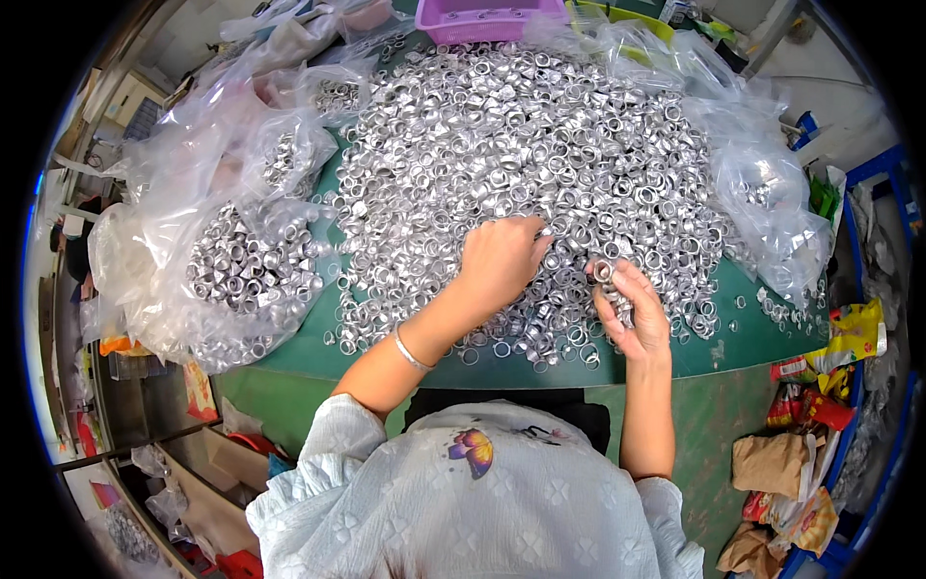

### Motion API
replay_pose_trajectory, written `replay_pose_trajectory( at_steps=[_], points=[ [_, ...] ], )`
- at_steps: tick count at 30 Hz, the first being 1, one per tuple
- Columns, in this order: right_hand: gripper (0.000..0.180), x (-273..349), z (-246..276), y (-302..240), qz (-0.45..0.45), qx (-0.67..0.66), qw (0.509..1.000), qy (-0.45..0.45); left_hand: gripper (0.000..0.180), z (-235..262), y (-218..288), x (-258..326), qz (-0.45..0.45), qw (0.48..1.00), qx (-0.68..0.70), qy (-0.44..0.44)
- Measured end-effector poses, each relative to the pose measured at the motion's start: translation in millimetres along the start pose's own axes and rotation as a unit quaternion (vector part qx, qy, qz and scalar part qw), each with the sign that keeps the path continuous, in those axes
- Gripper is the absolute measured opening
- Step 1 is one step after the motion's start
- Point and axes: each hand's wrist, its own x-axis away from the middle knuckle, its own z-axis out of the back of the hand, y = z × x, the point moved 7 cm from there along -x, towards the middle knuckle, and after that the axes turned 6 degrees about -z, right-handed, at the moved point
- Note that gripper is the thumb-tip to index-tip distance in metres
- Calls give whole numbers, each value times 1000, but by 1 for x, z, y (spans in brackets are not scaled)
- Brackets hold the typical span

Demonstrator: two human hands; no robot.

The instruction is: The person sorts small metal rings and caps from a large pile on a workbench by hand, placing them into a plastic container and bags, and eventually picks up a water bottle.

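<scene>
A great heap of small silver metal rings [521, 145] covers most of the green bench [733, 333], thickest toward its far edge and thinning to scattered singles along the near edge, where the person sits. The left hand [500, 261] lies palm down on the heap close to the middle of the near edge, fingers curled loosely into the pieces with the fingertips [542, 232] touching them; whether it has actually pinched one up I cannot tell. A thin silver bangle [410, 352] sits on that wrist. The right hand [632, 309] is just beside it, raised a little off the pile, closed around a short stack of rings [606, 273] held between thumb and fingers (the stack pokes out at the top of the fist). At the bench's left edge a clear plastic bag [246, 275] bulges with more of the same silver pieces, and a second, flatter one [289, 154] lies behind it toward the far left corner. Another crumpled clear bag [772, 193] slumps over the right edge, a few rings loose beside it. A purple plastic basket [487, 19] stands at the far edge, touching the top of the heap. Down off the right side of the bench, on the floor, sit colourful snack wrappers and brown paper bags [786, 463].
</scene>
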Motion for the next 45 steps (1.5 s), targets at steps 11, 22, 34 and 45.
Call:
replay_pose_trajectory(
  at_steps=[11,22,34,45],
  points=[
    [26,-2,-1,13,-35,-110,990,-86,13,2,-28,5,113,956,258,83],
    [15,-16,-11,6,23,219,975,27,17,-3,-34,39,263,685,679,10],
    [17,-26,-71,-12,357,648,650,174,23,-13,-29,62,406,385,829,11],
    [17,7,-76,11,227,410,883,-34,37,-35,29,102,418,304,846,-132]
  ],
)
